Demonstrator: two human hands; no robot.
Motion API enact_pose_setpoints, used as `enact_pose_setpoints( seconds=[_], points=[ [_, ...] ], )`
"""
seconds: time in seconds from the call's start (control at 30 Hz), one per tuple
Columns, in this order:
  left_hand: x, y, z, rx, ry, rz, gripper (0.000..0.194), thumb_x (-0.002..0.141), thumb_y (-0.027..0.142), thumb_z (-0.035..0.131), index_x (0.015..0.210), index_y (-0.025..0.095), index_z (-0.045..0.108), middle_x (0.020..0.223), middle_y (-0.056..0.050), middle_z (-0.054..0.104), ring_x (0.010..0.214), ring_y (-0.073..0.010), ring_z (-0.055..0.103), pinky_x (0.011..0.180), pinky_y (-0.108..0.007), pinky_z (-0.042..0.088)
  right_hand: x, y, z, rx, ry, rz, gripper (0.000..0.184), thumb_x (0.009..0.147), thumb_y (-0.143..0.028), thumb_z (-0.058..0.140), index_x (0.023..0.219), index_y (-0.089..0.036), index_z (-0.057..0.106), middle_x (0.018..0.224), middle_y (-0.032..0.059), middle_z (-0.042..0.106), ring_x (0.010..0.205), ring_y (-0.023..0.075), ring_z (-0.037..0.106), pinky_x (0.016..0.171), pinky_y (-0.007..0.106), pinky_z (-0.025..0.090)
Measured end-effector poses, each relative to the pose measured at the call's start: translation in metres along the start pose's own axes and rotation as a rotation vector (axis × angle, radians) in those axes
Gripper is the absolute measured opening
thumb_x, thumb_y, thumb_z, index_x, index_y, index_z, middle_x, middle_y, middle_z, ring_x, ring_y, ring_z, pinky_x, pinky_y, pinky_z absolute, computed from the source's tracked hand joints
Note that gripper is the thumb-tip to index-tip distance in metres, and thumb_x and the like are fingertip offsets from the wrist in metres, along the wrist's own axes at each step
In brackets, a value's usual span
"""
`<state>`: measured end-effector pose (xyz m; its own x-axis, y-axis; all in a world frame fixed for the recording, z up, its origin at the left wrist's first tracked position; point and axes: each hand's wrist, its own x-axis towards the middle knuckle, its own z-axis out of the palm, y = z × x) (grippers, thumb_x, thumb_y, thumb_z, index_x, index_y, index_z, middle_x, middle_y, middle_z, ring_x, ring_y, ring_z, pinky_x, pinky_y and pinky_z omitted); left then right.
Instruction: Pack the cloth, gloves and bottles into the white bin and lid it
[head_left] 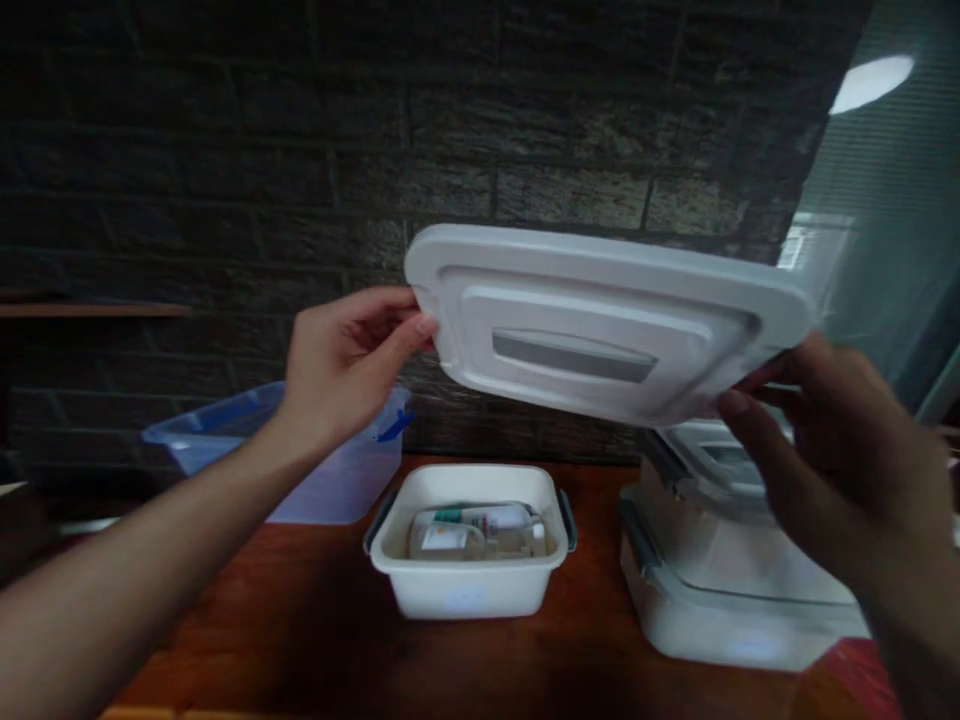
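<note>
A white plastic lid with a grey oval inset is held up in the air, tilted towards me. My left hand pinches its left edge between thumb and fingers. At the opposite edge, my right hand grips the lid's right corner, its fingertips partly hidden behind it. Below the lid stands an uncovered white storage box with grey side clips swung outward. Several bottles lie inside it, one with a white and green label.
To the right, two lidded white boxes with grey clips are stacked. A translucent bluish bin with a blue handle stands back left. Behind the wooden table rises a dark brick wall, with a window at the right.
</note>
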<state>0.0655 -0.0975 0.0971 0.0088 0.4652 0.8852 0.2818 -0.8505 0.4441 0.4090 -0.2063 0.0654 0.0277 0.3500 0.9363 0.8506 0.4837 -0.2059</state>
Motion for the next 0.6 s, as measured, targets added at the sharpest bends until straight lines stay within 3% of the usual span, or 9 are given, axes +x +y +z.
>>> enact_pose_setpoints(
  seconds=[0.07, 0.17, 0.27, 0.4, 0.5, 0.6],
  points=[
    [-0.009, -0.016, -0.024, -0.022, 0.013, -0.125, 0.032, 0.088, 0.039, 0.076, 0.113, 0.018, 0.076, 0.094, 0.002, 0.079, 0.074, -0.0110, 0.067, 0.074, -0.026, 0.059, -0.004, -0.015, 0.029, 0.044, -0.061, 0.020, 0.058, 0.097, -0.040, 0.063, 0.152, -0.026, 0.050, 0.122, 0.0122, 0.068, 0.099, 0.0267, 0.071, 0.089, 0.045, 0.060],
    [-0.026, -0.039, -0.053, -0.008, -0.011, -0.304, 0.035, 0.086, 0.041, 0.078, 0.110, 0.016, 0.078, 0.091, -0.001, 0.079, 0.071, -0.0101, 0.065, 0.070, -0.025, 0.058, -0.018, -0.031, 0.071, 0.170, -0.145, 0.099, 0.069, 0.102, -0.037, 0.055, 0.164, -0.025, 0.027, 0.142, 0.0130, 0.064, 0.128, 0.0296, 0.063, 0.099, 0.043, 0.057],
    [-0.043, -0.058, -0.066, -0.026, -0.144, -0.476, 0.039, 0.083, 0.044, 0.080, 0.107, 0.014, 0.079, 0.080, -0.003, 0.077, 0.066, -0.0122, 0.064, 0.064, -0.025, 0.056, -0.033, -0.029, 0.108, 0.294, -0.130, 0.195, 0.062, 0.103, -0.044, 0.052, 0.159, -0.021, 0.039, 0.156, 0.0118, 0.052, 0.143, 0.0299, 0.050, 0.115, 0.046, 0.046],
    [-0.060, -0.079, -0.066, -0.046, -0.285, -0.618, 0.050, 0.081, 0.044, 0.079, 0.119, 0.011, 0.073, 0.073, -0.004, 0.075, 0.059, -0.0136, 0.062, 0.059, -0.026, 0.053, -0.050, -0.007, 0.143, 0.378, -0.171, 0.414, 0.068, 0.100, -0.052, 0.055, 0.156, -0.015, 0.043, 0.132, 0.0171, 0.071, 0.116, 0.0312, 0.071, 0.099, 0.048, 0.057],
    [-0.072, -0.094, -0.061, -0.019, -0.374, -0.632, 0.057, 0.085, 0.045, 0.074, 0.129, 0.009, 0.068, 0.073, -0.003, 0.073, 0.059, -0.0143, 0.060, 0.060, -0.027, 0.052, -0.060, 0.009, 0.157, 0.386, -0.274, 0.372, 0.056, 0.100, -0.051, 0.054, 0.142, -0.015, 0.060, 0.133, 0.0166, 0.070, 0.121, 0.0317, 0.068, 0.106, 0.048, 0.052],
    [-0.082, -0.106, -0.056, 0.015, -0.456, -0.627, 0.054, 0.090, 0.047, 0.066, 0.128, 0.009, 0.068, 0.072, -0.003, 0.071, 0.057, -0.0143, 0.058, 0.057, -0.026, 0.049, -0.070, 0.017, 0.164, 0.377, -0.338, 0.352, 0.052, 0.100, -0.049, 0.052, 0.139, -0.015, 0.063, 0.136, 0.0157, 0.069, 0.125, 0.0313, 0.065, 0.109, 0.046, 0.049]
  ],
)
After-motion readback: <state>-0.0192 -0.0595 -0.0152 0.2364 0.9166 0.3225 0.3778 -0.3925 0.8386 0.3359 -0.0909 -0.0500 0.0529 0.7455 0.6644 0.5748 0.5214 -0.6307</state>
